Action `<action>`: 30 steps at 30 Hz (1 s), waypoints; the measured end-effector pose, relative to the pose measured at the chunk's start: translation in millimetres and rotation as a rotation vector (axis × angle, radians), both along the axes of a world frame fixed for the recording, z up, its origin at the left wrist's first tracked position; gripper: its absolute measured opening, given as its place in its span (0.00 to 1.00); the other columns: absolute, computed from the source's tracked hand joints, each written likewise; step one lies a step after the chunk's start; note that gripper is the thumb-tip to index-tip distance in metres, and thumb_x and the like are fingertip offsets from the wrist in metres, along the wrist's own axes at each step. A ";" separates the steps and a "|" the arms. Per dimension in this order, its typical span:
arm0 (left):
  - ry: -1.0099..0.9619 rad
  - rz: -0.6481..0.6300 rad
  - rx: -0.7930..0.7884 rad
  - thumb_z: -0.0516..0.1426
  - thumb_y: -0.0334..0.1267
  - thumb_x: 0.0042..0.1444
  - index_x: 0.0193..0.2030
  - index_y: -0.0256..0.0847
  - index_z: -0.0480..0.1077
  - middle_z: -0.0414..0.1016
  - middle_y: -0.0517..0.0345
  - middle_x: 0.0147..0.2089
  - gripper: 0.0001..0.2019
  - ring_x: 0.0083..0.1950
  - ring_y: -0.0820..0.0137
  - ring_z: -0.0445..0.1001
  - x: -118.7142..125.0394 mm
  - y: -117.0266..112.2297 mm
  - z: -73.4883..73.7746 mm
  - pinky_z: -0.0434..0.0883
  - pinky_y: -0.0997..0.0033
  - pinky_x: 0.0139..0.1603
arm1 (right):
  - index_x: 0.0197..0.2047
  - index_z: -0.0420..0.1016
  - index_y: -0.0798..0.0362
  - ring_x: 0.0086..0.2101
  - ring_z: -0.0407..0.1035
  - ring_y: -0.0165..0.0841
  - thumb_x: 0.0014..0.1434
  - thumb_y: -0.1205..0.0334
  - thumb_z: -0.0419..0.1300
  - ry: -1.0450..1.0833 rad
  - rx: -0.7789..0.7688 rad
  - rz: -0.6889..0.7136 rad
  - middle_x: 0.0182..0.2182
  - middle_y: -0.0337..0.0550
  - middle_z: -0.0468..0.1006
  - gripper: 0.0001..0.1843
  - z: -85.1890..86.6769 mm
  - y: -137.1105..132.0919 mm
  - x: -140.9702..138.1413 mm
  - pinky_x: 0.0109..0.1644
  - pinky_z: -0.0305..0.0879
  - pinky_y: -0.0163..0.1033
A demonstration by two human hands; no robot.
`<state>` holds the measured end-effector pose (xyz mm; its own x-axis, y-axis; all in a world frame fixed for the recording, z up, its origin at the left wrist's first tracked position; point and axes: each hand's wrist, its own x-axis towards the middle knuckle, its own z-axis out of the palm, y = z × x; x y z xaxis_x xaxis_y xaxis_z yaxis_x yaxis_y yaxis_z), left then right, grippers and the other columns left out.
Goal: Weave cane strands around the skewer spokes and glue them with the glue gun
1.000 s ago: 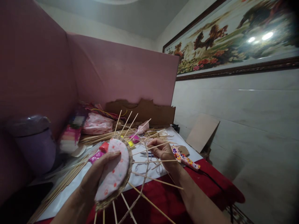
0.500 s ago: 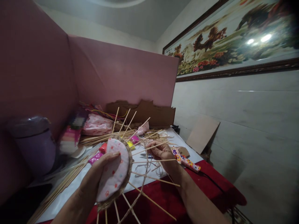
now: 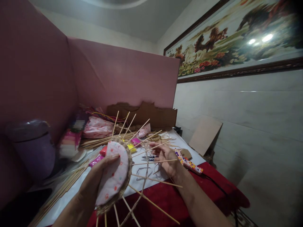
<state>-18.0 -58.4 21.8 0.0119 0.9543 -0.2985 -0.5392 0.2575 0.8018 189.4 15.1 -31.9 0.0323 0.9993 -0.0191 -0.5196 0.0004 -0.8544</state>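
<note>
My left hand (image 3: pixel 101 173) grips a half-round piece (image 3: pixel 115 171) of white cloth with small red prints, edged in twine, the thumb lying on its face. Thin wooden sticks (image 3: pixel 157 181) fan out from that edge. Twine (image 3: pixel 147 168) runs across them in an outer arc, crossing stick after stick. Over on the right side of the fan, my right hand (image 3: pixel 164 157) has its bent fingers at the twine beside one stick; the fingertips are partly blurred. Small scissors (image 3: pixel 147 158) lie on the table behind the sticks.
A flower-patterned glue gun (image 3: pixel 189 164) with a black cord lies right of my right hand. Bundled sticks (image 3: pixel 63 186), pink printed cloth (image 3: pixel 98 126) and coloured packets (image 3: pixel 96 160) cover the left and back. Torn cardboard (image 3: pixel 144 113) stands behind; a lilac bin (image 3: pixel 35 151) is at left.
The half-round piece and my left hand have shifted slightly left and down. My right hand's fingers have loosened from a tighter pinch at the twine.
</note>
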 end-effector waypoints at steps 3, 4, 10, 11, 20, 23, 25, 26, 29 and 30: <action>-0.008 0.043 0.014 0.56 0.25 0.46 0.42 0.33 0.74 0.78 0.50 0.22 0.15 0.26 0.61 0.78 -0.6 2.2 1.0 0.75 0.71 0.24 | 0.27 0.72 0.54 0.24 0.64 0.28 0.47 0.52 0.62 0.001 -0.045 -0.425 0.27 0.41 0.74 0.13 -8.2 12.6 8.0 0.21 0.56 0.30; -0.007 0.051 0.014 0.56 0.25 0.46 0.42 0.32 0.73 0.78 0.50 0.22 0.14 0.25 0.61 0.77 -1.2 2.9 0.9 0.75 0.70 0.24 | 0.28 0.72 0.53 0.24 0.64 0.27 0.49 0.51 0.60 0.009 -0.034 -0.510 0.28 0.40 0.74 0.13 -10.4 15.6 13.0 0.21 0.56 0.30; 0.044 0.066 0.114 0.56 0.28 0.48 0.32 0.32 0.73 0.78 0.49 0.23 0.05 0.20 0.64 0.75 -10.5 7.2 -8.7 0.73 0.69 0.20 | 0.32 0.63 0.48 0.20 0.60 0.24 0.52 0.51 0.58 0.077 0.165 -0.762 0.23 0.31 0.67 0.11 -6.7 17.4 39.8 0.20 0.53 0.30; 0.056 0.057 0.141 0.56 0.29 0.48 0.30 0.32 0.72 0.77 0.49 0.23 0.04 0.20 0.65 0.75 -12.6 8.0 -10.7 0.73 0.70 0.19 | 0.31 0.61 0.48 0.18 0.58 0.23 0.52 0.51 0.58 0.084 0.208 -0.748 0.20 0.29 0.64 0.12 -3.4 16.1 41.4 0.19 0.51 0.30; 0.040 0.048 0.197 0.56 0.28 0.47 0.30 0.33 0.72 0.77 0.54 0.22 0.03 0.19 0.69 0.73 -18.7 12.7 -12.6 0.73 0.73 0.20 | 0.24 0.58 0.51 0.11 0.40 0.19 0.47 0.40 0.61 0.032 0.248 -0.401 0.11 0.23 0.48 0.24 24.8 -15.5 51.4 0.13 0.38 0.27; 0.034 0.031 0.232 0.56 0.28 0.47 0.30 0.33 0.72 0.77 0.54 0.23 0.03 0.20 0.69 0.74 -21.1 15.0 -15.4 0.73 0.73 0.21 | 0.23 0.60 0.53 0.11 0.42 0.18 0.43 0.44 0.65 -0.076 0.199 -0.252 0.11 0.25 0.54 0.23 26.3 -29.6 55.1 0.12 0.37 0.26; 0.020 0.021 0.240 0.56 0.29 0.48 0.30 0.33 0.72 0.77 0.54 0.23 0.04 0.21 0.68 0.74 -22.8 16.3 -16.8 0.74 0.72 0.23 | 0.23 0.63 0.55 0.11 0.46 0.18 0.40 0.48 0.68 -0.153 0.174 -0.196 0.12 0.29 0.62 0.21 24.4 -38.5 57.4 0.12 0.40 0.26; 0.014 0.022 0.243 0.56 0.29 0.48 0.31 0.33 0.72 0.77 0.53 0.24 0.04 0.22 0.68 0.75 -23.4 16.7 -16.9 0.74 0.71 0.24 | 0.24 0.65 0.56 0.12 0.50 0.19 0.38 0.51 0.69 -0.176 0.166 -0.190 0.14 0.32 0.66 0.21 22.8 -42.7 58.7 0.12 0.42 0.26; -0.001 0.039 0.248 0.56 0.28 0.48 0.29 0.34 0.72 0.77 0.54 0.24 0.04 0.21 0.69 0.74 -23.8 16.7 -14.7 0.74 0.73 0.23 | 0.25 0.67 0.57 0.14 0.56 0.21 0.35 0.56 0.71 -0.257 0.160 -0.195 0.17 0.37 0.72 0.20 17.0 -55.4 63.6 0.14 0.47 0.27; -0.004 0.042 0.243 0.55 0.28 0.48 0.28 0.34 0.72 0.77 0.55 0.23 0.04 0.20 0.70 0.74 -23.5 16.5 -13.7 0.74 0.74 0.22 | 0.25 0.67 0.57 0.13 0.55 0.21 0.36 0.55 0.71 -0.295 0.164 -0.184 0.17 0.37 0.72 0.20 14.9 -59.7 65.0 0.14 0.46 0.27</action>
